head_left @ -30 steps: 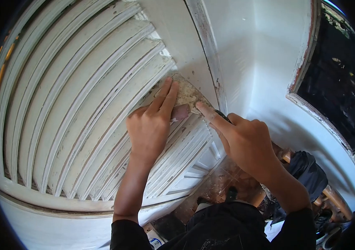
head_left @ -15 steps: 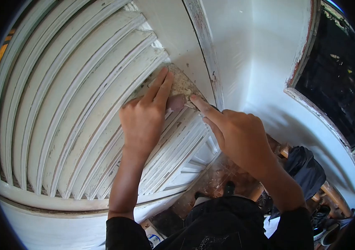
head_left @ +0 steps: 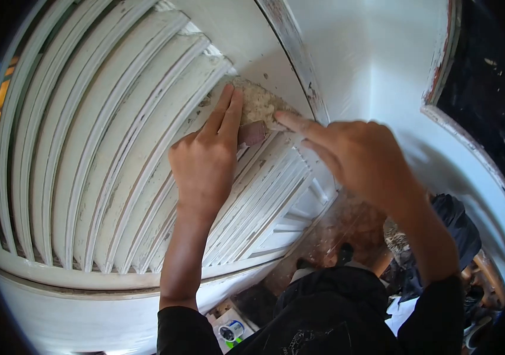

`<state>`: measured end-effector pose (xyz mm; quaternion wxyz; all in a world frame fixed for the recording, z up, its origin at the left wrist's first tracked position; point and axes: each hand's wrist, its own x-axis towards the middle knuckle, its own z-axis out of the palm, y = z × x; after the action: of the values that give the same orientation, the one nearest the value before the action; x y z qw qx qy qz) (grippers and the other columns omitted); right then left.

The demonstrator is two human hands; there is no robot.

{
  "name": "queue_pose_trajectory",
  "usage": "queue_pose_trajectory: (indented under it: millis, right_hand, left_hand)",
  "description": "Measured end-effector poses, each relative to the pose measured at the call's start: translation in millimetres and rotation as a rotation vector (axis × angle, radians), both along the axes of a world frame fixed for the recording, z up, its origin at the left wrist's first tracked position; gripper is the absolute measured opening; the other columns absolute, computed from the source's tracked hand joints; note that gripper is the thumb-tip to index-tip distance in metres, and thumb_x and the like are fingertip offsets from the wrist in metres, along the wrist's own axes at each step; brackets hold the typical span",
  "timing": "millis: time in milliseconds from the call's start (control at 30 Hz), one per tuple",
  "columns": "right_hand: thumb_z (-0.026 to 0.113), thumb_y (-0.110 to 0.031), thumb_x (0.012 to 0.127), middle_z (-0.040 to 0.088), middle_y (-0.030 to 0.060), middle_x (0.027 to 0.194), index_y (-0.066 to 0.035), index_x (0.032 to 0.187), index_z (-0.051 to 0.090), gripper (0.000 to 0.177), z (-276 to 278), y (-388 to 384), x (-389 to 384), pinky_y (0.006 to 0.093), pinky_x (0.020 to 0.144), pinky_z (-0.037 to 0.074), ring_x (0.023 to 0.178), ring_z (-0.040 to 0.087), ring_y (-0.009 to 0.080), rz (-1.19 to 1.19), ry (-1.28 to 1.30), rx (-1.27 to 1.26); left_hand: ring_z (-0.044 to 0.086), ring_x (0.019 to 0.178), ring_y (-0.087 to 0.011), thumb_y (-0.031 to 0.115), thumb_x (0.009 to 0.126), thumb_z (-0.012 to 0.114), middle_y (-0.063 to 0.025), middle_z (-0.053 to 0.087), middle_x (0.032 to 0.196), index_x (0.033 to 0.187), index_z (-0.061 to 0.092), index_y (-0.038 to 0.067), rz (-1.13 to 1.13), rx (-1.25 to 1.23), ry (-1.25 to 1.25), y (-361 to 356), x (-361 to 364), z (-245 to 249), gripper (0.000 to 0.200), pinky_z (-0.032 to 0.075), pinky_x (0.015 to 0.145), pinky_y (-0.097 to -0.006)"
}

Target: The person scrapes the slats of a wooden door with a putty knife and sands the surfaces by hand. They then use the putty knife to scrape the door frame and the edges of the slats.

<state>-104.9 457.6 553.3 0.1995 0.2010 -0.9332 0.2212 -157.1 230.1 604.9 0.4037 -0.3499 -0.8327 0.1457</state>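
Note:
A white louvered shutter door point(head_left: 104, 160) with worn, flaking slats fills the left. Flat against a slat near its upper right end lies a wide putty knife blade point(head_left: 258, 103) crusted with pale filler. My left hand point(head_left: 205, 163) presses two outstretched fingers on the blade's left side, thumb tucked below it. My right hand point(head_left: 362, 157) comes in from the right, its index finger laid along the blade's lower edge. The other fingers curl over the handle, which is hidden.
The door frame point(head_left: 291, 53) with chipped paint runs up beside a white wall point(head_left: 377, 65). A dark window opening point(head_left: 489, 89) is at right. Below are brown floor tiles point(head_left: 341, 228), a dark cloth point(head_left: 460, 231), my shoe point(head_left: 344, 253) and a small round container point(head_left: 232, 331).
Both hands and the blade have slid slightly up and left along the slat. My right hand has risen and now covers the dark handle that showed a second ago.

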Motion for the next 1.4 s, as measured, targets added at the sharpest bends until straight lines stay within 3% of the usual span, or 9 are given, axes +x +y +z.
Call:
queue_pose_trajectory:
  millis: [200, 267, 400, 433, 900, 1167, 1233, 1333, 1400]
  right_hand:
    - [0.059, -0.036, 0.097, 0.061, 0.004, 0.057, -0.034, 0.135, 0.061, 0.038, -0.2, 36.1, -28.2, 0.0321, 0.049, 0.049, 0.048, 0.059, 0.0176, 0.066, 0.218, 0.063]
    - [0.063, -0.031, 0.094, 0.061, 0.0046, 0.06, -0.035, 0.138, 0.058, 0.045, -1.3, 40.2, -25.2, 0.0346, 0.054, 0.047, 0.053, 0.059, 0.0198, 0.031, 0.162, 0.052]
    - [0.064, -0.031, 0.093, 0.064, 0.0035, 0.061, -0.035, 0.138, 0.058, 0.045, -3.7, 39.2, -32.7, 0.0325, 0.052, 0.046, 0.051, 0.06, 0.0173, 0.082, 0.08, 0.05]
    - [0.064, -0.031, 0.093, 0.065, 0.0034, 0.062, -0.035, 0.138, 0.058, 0.046, -5.9, 36.2, -34.2, 0.0321, 0.051, 0.046, 0.05, 0.06, 0.0168, 0.089, 0.05, 0.04]
    - [0.065, -0.027, 0.092, 0.065, 0.0021, 0.06, -0.03, 0.133, 0.063, 0.042, -4.0, 32.5, -39.5, 0.0299, 0.049, 0.045, 0.047, 0.057, 0.0144, 0.081, 0.187, 0.112]
    - [0.06, -0.029, 0.095, 0.056, 0.0007, 0.054, -0.028, 0.139, 0.059, 0.043, 2.1, 28.3, -38.3, 0.0285, 0.047, 0.041, 0.043, 0.051, 0.0109, 0.127, 0.198, 0.099]
    - [0.06, -0.026, 0.095, 0.051, 0.0008, 0.051, -0.025, 0.137, 0.061, 0.042, -6.2, 19.7, -43.1, 0.0292, 0.046, 0.04, 0.042, 0.048, 0.0111, 0.114, 0.323, 0.054]
    - [0.061, -0.021, 0.093, 0.047, 0.0006, 0.05, -0.022, 0.136, 0.061, 0.043, 7.6, 9.9, -16.3, 0.0294, 0.046, 0.04, 0.042, 0.047, 0.0111, -0.011, 0.177, 0.163]
    - [0.062, -0.021, 0.092, 0.046, 0.0, 0.05, -0.021, 0.136, 0.062, 0.043, 6.8, 9.8, -14.5, 0.0291, 0.045, 0.038, 0.042, 0.046, 0.0108, -0.002, 0.166, 0.266]
  left_hand:
    - [0.066, 0.056, -0.0125, 0.009, 0.08, 0.068, -0.0056, 0.068, 0.127, 0.125, 0.067, 0.009, 0.042, -0.096, -0.085, 5.0, 2.7, 0.6, 0.045, 0.053, 0.05, -0.0255]
    - [0.06, 0.049, -0.0089, 0.008, 0.081, 0.068, -0.007, 0.07, 0.123, 0.125, 0.068, 0.009, 0.067, -0.069, -0.084, 8.7, 1.5, 3.3, 0.045, 0.048, 0.045, -0.0232]
    - [0.061, 0.052, -0.0061, 0.013, 0.086, 0.071, -0.0024, 0.068, 0.127, 0.132, 0.064, 0.016, 0.183, -0.147, -0.088, 15.4, 7.9, 3.5, 0.046, 0.049, 0.045, -0.0221]
    - [0.051, 0.042, -0.0023, 0.008, 0.091, 0.064, -0.008, 0.072, 0.119, 0.125, 0.068, 0.008, 0.09, -0.155, -0.038, 9.7, -0.5, 3.1, 0.034, 0.04, 0.038, -0.0197]
    - [0.052, 0.042, -0.0032, 0.012, 0.094, 0.062, -0.0076, 0.072, 0.119, 0.127, 0.066, 0.01, 0.136, -0.228, -0.029, 6.6, -1.1, 13.3, 0.034, 0.043, 0.039, -0.0198]
    - [0.064, 0.051, -0.0048, 0.031, 0.095, 0.064, -0.0062, 0.074, 0.113, 0.123, 0.068, 0.011, 0.159, -0.27, 0.0, 6.1, 1.5, 18.1, 0.035, 0.05, 0.044, -0.0205]
    - [0.064, 0.052, -0.005, 0.029, 0.094, 0.065, -0.0061, 0.074, 0.113, 0.124, 0.068, 0.011, 0.154, -0.272, 0.014, 0.5, -0.8, 20.1, 0.035, 0.05, 0.044, -0.0209]
    - [0.065, 0.053, -0.0056, 0.017, 0.092, 0.067, -0.0061, 0.074, 0.113, 0.126, 0.066, 0.01, 0.097, -0.307, 0.04, -2.1, -3.8, 21.2, 0.034, 0.05, 0.045, -0.0209]
    - [0.074, 0.093, -0.0169, 0.01, 0.091, 0.065, -0.0002, 0.069, 0.125, 0.132, 0.063, 0.019, 0.261, -0.3, -0.047, 3.4, 5.1, 21.5, 0.042, 0.063, 0.065, -0.0271]
